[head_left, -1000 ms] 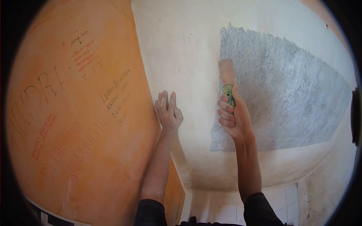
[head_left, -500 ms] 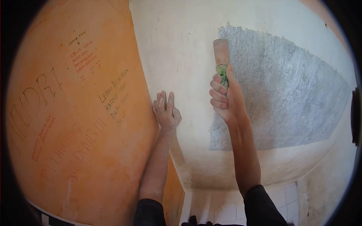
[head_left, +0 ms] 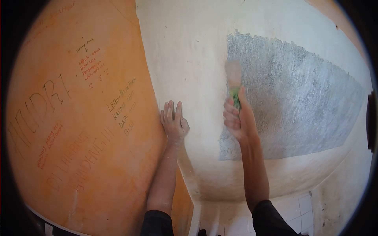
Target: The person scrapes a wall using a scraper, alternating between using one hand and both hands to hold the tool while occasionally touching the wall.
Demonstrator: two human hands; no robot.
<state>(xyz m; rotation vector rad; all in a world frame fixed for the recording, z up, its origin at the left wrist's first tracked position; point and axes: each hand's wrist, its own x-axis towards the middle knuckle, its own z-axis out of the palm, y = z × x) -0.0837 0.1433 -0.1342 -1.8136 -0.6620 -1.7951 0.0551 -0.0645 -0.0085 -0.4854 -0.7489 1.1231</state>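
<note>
My right hand [head_left: 237, 118] is wrapped round the green handle of a putty knife [head_left: 233, 74]. Its broad blade points up and is smeared by motion, overlapping the left edge of a grey patch [head_left: 291, 98] on the white wall [head_left: 185, 51]. My left hand [head_left: 174, 122] rests with fingers stretched upward against the white wall, close to the corner where it meets an orange wall [head_left: 98, 157]. Nothing is held in that hand.
Handwriting in dark and red ink [head_left: 122, 106] covers parts of the orange wall on the left. Below the white wall lies a light tiled floor [head_left: 283, 212]. A dark object [head_left: 371, 122] stands at the far right edge.
My right hand has moved down with the putty knife, its blade now lower along the grey patch's left edge. My left hand keeps its place on the wall; the view has shifted slightly.
</note>
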